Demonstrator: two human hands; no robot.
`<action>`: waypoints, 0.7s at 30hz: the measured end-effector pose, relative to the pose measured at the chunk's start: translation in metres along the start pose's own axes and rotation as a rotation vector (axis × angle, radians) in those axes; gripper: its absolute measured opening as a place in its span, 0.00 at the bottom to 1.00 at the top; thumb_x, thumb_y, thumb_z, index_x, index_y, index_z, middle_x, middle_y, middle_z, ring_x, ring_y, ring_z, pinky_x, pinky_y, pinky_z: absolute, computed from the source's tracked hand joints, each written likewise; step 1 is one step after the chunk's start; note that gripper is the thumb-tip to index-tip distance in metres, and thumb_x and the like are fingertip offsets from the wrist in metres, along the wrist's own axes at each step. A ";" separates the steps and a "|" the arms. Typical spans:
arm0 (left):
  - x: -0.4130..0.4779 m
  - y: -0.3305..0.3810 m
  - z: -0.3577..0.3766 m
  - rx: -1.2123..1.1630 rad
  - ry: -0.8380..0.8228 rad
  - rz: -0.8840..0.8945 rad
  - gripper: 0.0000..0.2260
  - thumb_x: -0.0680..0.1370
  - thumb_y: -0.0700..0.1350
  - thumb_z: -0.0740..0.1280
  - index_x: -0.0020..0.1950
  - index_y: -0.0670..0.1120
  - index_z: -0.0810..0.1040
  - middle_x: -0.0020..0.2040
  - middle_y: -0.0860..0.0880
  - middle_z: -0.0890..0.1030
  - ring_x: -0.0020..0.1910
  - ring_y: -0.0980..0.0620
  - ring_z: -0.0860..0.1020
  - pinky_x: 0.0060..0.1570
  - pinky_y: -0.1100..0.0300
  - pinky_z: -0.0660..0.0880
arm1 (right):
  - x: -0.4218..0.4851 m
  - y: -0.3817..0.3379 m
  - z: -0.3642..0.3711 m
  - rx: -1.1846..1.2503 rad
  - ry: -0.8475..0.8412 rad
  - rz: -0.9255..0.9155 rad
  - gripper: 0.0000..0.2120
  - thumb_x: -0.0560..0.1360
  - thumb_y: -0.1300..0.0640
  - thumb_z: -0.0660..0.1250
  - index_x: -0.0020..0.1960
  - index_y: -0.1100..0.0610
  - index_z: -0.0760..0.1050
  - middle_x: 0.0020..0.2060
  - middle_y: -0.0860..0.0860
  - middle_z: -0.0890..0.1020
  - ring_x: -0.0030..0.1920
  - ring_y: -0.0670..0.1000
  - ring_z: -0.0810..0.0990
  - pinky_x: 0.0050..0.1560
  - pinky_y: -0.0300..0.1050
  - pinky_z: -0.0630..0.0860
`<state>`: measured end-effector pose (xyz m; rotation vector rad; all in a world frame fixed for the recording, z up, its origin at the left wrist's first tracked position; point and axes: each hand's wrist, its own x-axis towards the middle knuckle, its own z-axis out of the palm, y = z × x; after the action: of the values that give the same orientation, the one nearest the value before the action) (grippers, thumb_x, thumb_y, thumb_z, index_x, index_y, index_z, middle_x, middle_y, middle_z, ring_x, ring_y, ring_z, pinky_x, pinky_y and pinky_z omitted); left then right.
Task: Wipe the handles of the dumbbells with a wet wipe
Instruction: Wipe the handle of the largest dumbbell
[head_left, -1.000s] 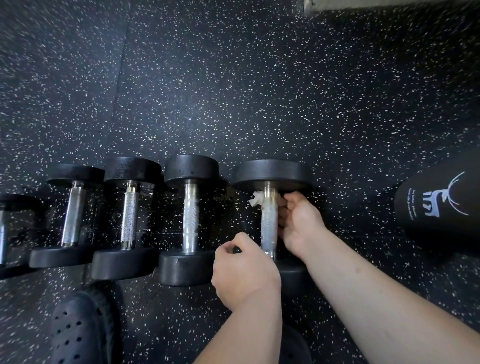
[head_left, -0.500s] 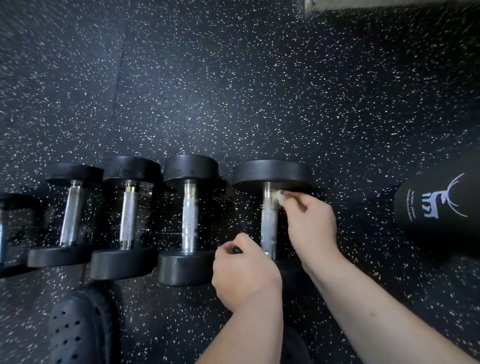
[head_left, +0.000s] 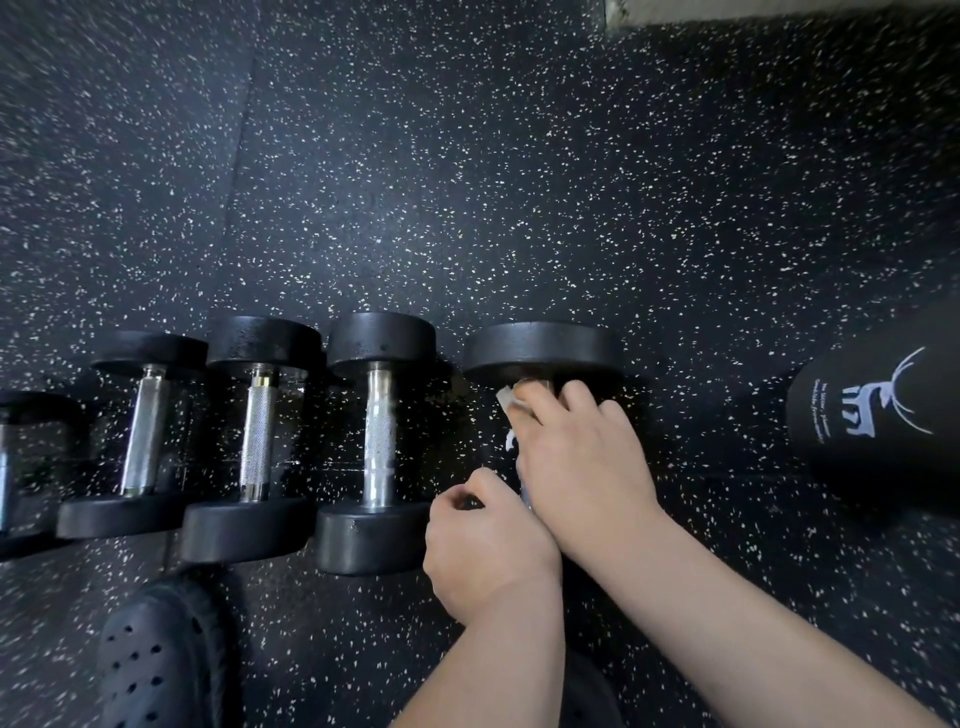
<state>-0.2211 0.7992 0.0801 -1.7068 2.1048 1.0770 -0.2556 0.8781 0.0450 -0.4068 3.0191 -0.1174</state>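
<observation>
Several black dumbbells with steel handles lie in a row on the speckled rubber floor. The rightmost dumbbell (head_left: 543, 345) is the one under my hands. My right hand (head_left: 582, 457) lies over its handle near the far head, fingers curled round a white wet wipe (head_left: 506, 397) that peeks out on the left. The handle is almost wholly hidden under that hand. My left hand (head_left: 485, 540) grips the near end of the same dumbbell, covering its near head. The neighbouring dumbbell (head_left: 379, 441) lies just to the left, untouched.
Two more dumbbells (head_left: 254, 436) (head_left: 143, 431) and a part of another lie further left. A black bottle (head_left: 878, 415) with a white deer logo stands at the right. A black perforated clog (head_left: 156, 660) is at the lower left. A pale wall base (head_left: 779, 8) runs along the top.
My right hand has swung from the handle's right side over its top, covering the handle, and the wipe now shows on the left. My left hand has stayed put.
</observation>
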 end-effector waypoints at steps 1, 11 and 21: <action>0.000 0.000 0.000 -0.002 0.002 -0.005 0.16 0.80 0.55 0.59 0.59 0.51 0.83 0.54 0.48 0.84 0.49 0.46 0.74 0.48 0.53 0.67 | 0.002 -0.001 0.003 -0.013 -0.007 -0.013 0.23 0.73 0.53 0.70 0.67 0.53 0.81 0.61 0.46 0.80 0.51 0.56 0.75 0.42 0.52 0.68; 0.000 -0.002 0.002 0.016 0.008 -0.007 0.15 0.80 0.56 0.59 0.57 0.52 0.82 0.53 0.49 0.83 0.51 0.45 0.76 0.49 0.52 0.68 | -0.009 0.002 0.000 -0.033 0.188 0.091 0.12 0.80 0.53 0.65 0.58 0.55 0.83 0.58 0.45 0.83 0.45 0.56 0.75 0.40 0.52 0.66; 0.002 -0.003 0.002 0.010 0.005 0.007 0.16 0.79 0.57 0.58 0.57 0.52 0.82 0.54 0.48 0.84 0.53 0.44 0.78 0.49 0.52 0.69 | -0.009 0.002 0.004 0.264 0.198 0.197 0.07 0.78 0.48 0.72 0.51 0.49 0.86 0.58 0.40 0.84 0.44 0.52 0.78 0.43 0.48 0.79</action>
<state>-0.2192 0.7986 0.0763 -1.7008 2.1176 1.0634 -0.2471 0.8818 0.0414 -0.0766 3.1514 -0.5638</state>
